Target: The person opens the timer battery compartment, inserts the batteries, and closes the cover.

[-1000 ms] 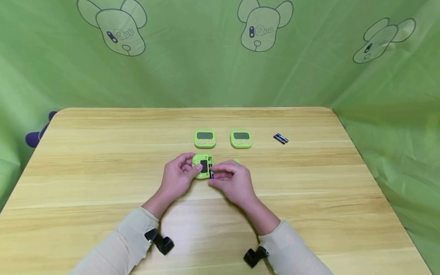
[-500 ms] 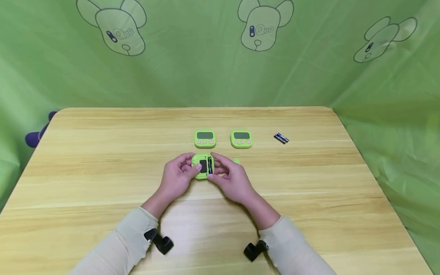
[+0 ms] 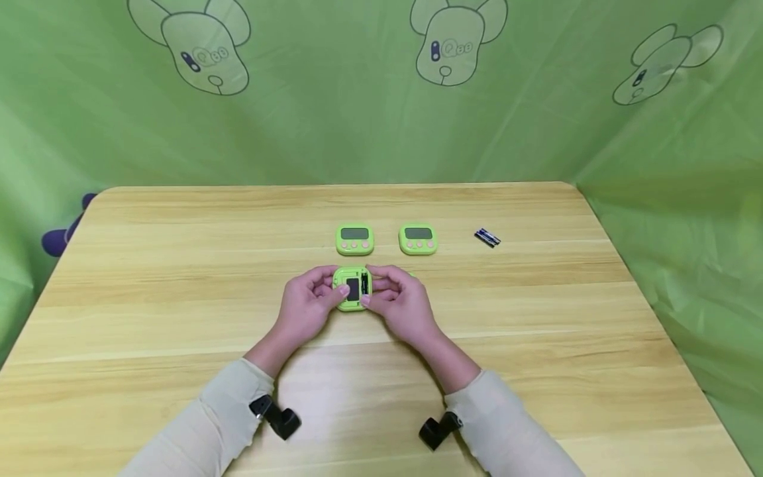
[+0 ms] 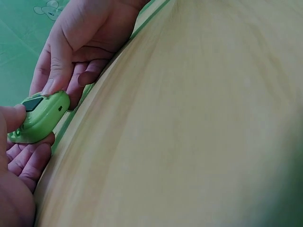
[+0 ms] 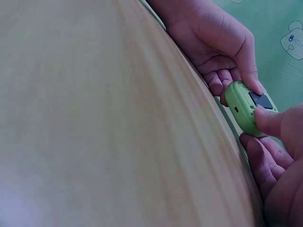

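Note:
In the head view, a green digital timer (image 3: 354, 289) is held back side up over the table, with its battery slot uncovered. My left hand (image 3: 303, 306) grips the timer's left side, thumb on the back and fingers underneath. A dark battery (image 3: 365, 283) lies in the slot along the right edge. On that side my right hand (image 3: 406, 310) holds the timer, its thumb pressing at the slot's lower end and covering part of the battery. The left wrist view shows the timer's green side (image 4: 45, 124) between both hands; in the right wrist view both thumbs rest on its back.
Two more green timers (image 3: 354, 240) (image 3: 418, 240) lie face up behind the hands. Farther right is a pair of dark blue batteries (image 3: 487, 238). A small green piece (image 3: 412, 274) peeks out behind the right hand. Green curtain (image 3: 334, 132) hangs beyond the wooden table (image 3: 179, 278).
The right hand has put the battery into the slot and let go of it, then taken hold of the timer's right side. Its thumb has moved slightly up onto the slot end.

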A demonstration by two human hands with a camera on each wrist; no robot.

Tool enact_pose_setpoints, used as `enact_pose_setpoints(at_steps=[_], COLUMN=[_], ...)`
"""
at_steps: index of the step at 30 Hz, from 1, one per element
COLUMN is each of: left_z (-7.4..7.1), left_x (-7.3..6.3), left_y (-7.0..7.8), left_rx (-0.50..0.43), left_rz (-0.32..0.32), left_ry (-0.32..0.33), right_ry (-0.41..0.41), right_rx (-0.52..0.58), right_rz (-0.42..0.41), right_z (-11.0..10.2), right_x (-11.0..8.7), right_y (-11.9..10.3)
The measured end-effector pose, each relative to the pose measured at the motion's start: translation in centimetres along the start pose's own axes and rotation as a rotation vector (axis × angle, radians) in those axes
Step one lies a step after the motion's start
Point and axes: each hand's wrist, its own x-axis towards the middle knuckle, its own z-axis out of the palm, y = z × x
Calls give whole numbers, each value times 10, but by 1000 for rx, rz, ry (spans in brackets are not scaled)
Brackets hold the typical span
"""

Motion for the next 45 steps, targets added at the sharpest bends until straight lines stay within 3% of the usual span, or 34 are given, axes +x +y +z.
enact_pose_setpoints(at_steps=[4, 10, 17, 24, 28, 35, 45], left_z=[0, 1, 2, 1, 1, 1, 1], left_x=[-1, 0, -1, -3, -2, -1, -2], left_y=[1, -1, -2, 8, 1, -1, 1], left_rx=[-2, 6, -10, 18, -3, -15, -4], left_rz=[20, 38, 12, -15, -1, 16, 7], left_ry=[-3, 5, 5, 5, 8, 3, 5], right_ry=[32, 40, 89, 204, 229, 175, 39], right_rx=[23, -33, -97, -291, -414, -531, -452], right_rz=[31, 69, 34, 33, 55, 143, 281], right_z=[1, 0, -18, -46, -54, -59, -66], right_x=[1, -1, -8, -7, -7, -1, 2], right_y=[-2, -6, -13, -9, -3, -8, -17])
